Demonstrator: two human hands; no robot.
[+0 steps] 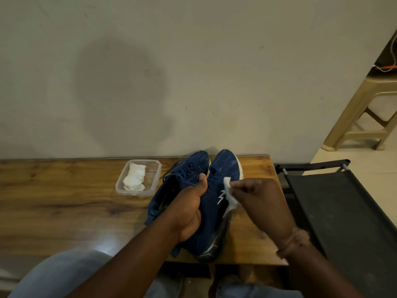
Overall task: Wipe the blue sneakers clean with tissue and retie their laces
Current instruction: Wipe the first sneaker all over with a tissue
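Grip: left hand [189,208] curled round the right blue sneaker [217,203], thumb over its laces; right hand [261,200] pinching a white tissue [231,193] against that shoe's side. Left blue sneaker [182,179] just beside, on the wooden table [64,190]. Clear plastic container [138,178] holding crumpled tissues [135,178], near the shoes.

Tissue tub [117,186] left of sneakers [225,166]

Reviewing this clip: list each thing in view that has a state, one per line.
Right sneaker: on the table, gripped, being wiped.
Left sneaker: on the table, laces loose.
Tissue: pinched, pressed to the right sneaker's side.
Plastic container: lidless, holding crumpled tissues.
Left hand: gripping the right sneaker.
Right hand: pinching the tissue.
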